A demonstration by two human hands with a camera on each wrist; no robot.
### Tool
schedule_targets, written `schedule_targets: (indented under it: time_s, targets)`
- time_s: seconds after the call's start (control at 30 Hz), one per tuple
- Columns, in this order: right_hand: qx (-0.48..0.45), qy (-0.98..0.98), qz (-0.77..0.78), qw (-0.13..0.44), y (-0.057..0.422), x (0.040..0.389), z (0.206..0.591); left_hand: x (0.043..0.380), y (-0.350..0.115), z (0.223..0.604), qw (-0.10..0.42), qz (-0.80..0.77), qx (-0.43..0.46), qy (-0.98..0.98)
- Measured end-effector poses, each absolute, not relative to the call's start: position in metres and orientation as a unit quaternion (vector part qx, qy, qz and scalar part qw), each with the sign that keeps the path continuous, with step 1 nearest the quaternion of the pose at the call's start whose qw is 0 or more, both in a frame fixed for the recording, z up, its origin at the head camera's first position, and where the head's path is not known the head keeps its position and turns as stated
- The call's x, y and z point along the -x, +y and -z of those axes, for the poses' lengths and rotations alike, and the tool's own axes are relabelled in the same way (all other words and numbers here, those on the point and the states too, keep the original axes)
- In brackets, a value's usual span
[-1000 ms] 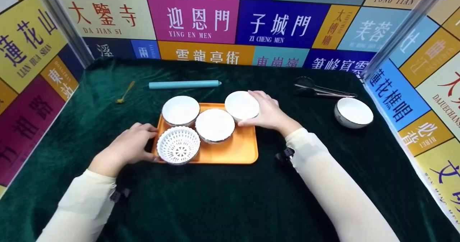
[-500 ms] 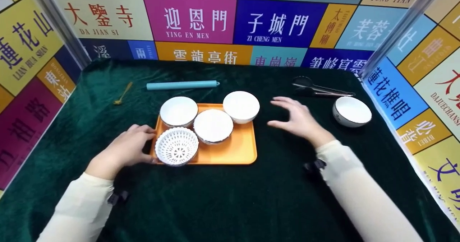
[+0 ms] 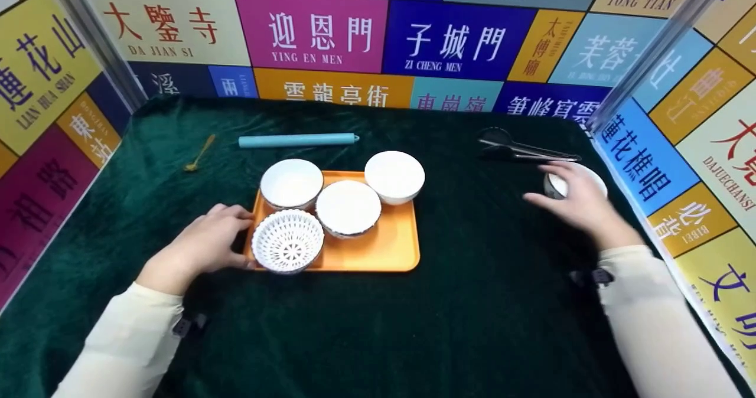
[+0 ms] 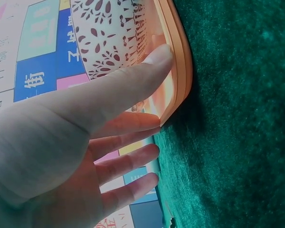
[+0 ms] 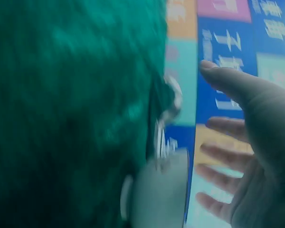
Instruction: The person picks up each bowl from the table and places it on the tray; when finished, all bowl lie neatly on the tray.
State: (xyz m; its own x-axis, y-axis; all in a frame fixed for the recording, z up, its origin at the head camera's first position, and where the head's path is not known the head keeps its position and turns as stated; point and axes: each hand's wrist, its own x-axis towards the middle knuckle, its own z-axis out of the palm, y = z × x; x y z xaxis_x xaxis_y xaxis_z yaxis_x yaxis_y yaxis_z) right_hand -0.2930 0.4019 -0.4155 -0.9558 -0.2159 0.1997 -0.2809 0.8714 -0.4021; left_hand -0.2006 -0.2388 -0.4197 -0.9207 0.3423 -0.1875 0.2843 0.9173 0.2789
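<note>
My left hand (image 3: pixel 204 241) rests at the left edge of the orange tray (image 3: pixel 378 253); in the left wrist view its thumb touches the tray's rim and the fingers are extended. On the tray stand a white openwork bowl (image 3: pixel 287 241) at the near left, a white bowl (image 3: pixel 292 182) behind it, another white bowl (image 3: pixel 348 208) in the middle and a third bowl (image 3: pixel 394 176) over the far right corner. My right hand (image 3: pixel 582 206), spread and apart from the tray, hovers over a separate white bowl (image 3: pixel 592 178). In the right wrist view that bowl (image 5: pixel 161 190) shows below the outstretched fingers.
A small golden spoon (image 3: pixel 202 155) lies at the far left of the dark green cloth (image 3: pixel 378 339). Behind the tray is a teal stick (image 3: pixel 298 140). Dark tongs (image 3: pixel 520 146) lie behind the separate bowl. Printed panels (image 3: pixel 319 32) wall in the back and sides.
My right hand has let go of the bowl at the tray's far right corner and moved right to the separate bowl. My left hand has stayed at the tray's edge.
</note>
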Motion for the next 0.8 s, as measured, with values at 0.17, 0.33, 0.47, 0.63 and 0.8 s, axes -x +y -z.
schedule_targets:
  time_s: [0.17,0.33,0.47,0.63,0.8]
  targets:
    - [-0.062,-0.975,-0.207,0.054,0.442,0.293,0.413,0.201,-0.239,0.418,0.119,-0.126,-0.160,0.972]
    - [-0.022,-0.979,-0.201,0.016,0.468,0.292,0.415,0.201,-0.240,0.418,0.125,-0.128,-0.156,0.971]
    - [-0.011,-0.978,-0.206,-0.015,0.481,0.292,0.419,0.199,-0.239,0.418,0.127,-0.134,-0.155,0.971]
    - [-0.007,-0.970,-0.239,-0.036,0.489,0.291,0.424,0.199,-0.239,0.418,0.129,-0.136,-0.154,0.970]
    - [0.002,-0.967,-0.254,-0.033,0.492,0.290,0.427,0.200,-0.239,0.419,0.125,-0.132,-0.157,0.971]
